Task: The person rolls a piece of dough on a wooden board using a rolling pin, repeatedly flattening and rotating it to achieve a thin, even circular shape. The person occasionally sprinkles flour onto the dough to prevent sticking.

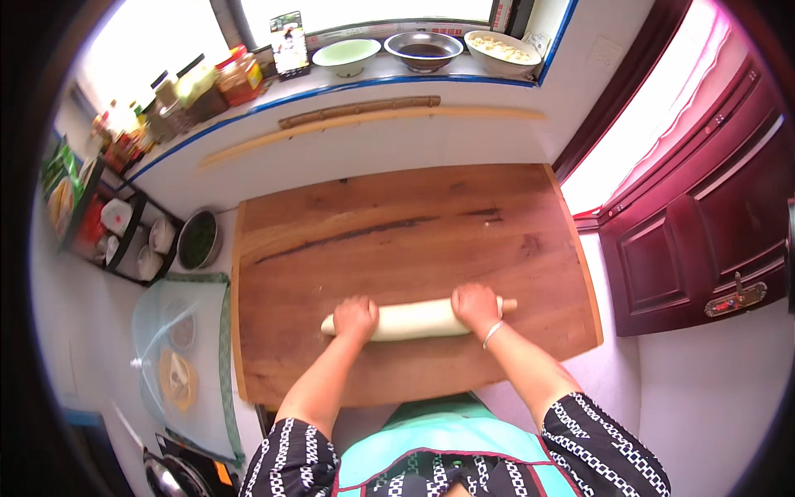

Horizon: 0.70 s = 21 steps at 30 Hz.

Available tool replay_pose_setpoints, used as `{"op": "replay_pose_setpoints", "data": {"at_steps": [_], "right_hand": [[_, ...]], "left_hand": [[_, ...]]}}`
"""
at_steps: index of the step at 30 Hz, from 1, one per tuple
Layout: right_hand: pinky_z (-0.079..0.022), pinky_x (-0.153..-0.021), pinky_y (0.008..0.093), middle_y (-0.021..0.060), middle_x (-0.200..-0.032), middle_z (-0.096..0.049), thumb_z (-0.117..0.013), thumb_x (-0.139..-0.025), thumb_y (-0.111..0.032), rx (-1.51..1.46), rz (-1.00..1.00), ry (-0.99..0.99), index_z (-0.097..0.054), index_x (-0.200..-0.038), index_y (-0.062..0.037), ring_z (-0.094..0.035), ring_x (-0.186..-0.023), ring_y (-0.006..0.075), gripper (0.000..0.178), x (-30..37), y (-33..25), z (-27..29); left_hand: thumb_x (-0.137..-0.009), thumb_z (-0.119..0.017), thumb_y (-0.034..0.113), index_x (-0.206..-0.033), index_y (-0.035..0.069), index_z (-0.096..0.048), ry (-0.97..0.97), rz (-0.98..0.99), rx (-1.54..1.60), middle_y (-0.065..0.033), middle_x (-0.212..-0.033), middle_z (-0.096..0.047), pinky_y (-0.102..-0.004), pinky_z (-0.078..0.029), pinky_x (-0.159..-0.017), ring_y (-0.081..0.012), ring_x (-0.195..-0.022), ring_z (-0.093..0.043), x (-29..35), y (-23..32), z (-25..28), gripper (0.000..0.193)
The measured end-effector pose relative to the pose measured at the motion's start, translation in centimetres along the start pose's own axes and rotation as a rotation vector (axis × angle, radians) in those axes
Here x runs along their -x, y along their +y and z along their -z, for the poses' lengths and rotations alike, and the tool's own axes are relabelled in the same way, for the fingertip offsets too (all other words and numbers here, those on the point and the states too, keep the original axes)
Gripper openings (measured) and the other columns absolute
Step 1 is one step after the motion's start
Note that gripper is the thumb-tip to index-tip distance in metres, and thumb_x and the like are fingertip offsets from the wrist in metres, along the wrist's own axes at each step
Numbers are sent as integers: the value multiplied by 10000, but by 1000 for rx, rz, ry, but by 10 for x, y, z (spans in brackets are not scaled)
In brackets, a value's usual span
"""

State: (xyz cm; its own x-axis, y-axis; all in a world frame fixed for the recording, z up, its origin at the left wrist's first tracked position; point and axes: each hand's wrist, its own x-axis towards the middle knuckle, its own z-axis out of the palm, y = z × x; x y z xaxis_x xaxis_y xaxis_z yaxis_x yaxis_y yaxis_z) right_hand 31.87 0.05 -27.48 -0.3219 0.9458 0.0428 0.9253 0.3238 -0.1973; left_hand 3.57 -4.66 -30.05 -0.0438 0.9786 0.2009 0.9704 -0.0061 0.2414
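Note:
A thick roll of pale dough (418,320) lies crosswise on the near half of a wooden board (397,248). It is wrapped around a rolling pin (509,306), whose bare wooden end sticks out past the right side. Near the roll's left end, my left hand (356,316) is closed over the dough, knuckles up. My right hand (477,307) grips the right end the same way, a bracelet on its wrist. The undersides of the fingers are hidden by the backs of both hands.
Behind the board, a sill holds a phone (289,46), a pale green bowl (347,55), a metal bowl (423,50), a white bowl (502,53) and jars (238,76). At left are a bowl of greens (199,239) and a mesh food cover (186,348); a dark red door (704,215) stands right.

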Motion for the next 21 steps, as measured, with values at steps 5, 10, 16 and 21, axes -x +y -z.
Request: {"op": "replay_pose_setpoints", "data": {"at_steps": [5, 10, 16, 21], "right_hand": [[-470, -641, 489, 136, -704, -636, -509, -848, -265, -81, 127, 140, -637, -661, -99, -620, -699, 326, 281, 129, -56, -6], [-501, -704, 495, 149, -777, -675, -425, -920, -364, -54, -72, 29, -696, -725, -77, -642, -752, 387, 440, 53, -39, -10], [-388, -976, 441, 84, -1112, -621, -612, -799, -206, -61, 304, 320, -619, -1139, -111, -553, -1103, 255, 353, 123, -92, -6], [-458, -772, 418, 67, -872, -658, -535, -831, -156, 84, 179, -83, -615, -847, -96, -602, -831, 263, 101, -16, -87, -3]], "left_hand": [[-820, -558, 231, -722, 93, -663, -36, 68, 20, -128, -762, -655, -468, -512, -638, -311, -730, -641, 142, -8, 40, 200], [-847, -544, 213, -752, 97, -647, 33, 81, -93, -118, -768, -653, -433, -527, -616, -296, -748, -649, 64, 5, 27, 182], [-829, -605, 301, -1258, 139, -552, 155, -78, -14, -56, -1220, -539, -491, -292, -1052, -244, -1201, -464, 152, 37, 27, 462], [-852, -567, 204, -854, 107, -640, -36, 40, -20, -72, -866, -630, -442, -442, -793, -263, -891, -589, 20, 6, 14, 121]]}}
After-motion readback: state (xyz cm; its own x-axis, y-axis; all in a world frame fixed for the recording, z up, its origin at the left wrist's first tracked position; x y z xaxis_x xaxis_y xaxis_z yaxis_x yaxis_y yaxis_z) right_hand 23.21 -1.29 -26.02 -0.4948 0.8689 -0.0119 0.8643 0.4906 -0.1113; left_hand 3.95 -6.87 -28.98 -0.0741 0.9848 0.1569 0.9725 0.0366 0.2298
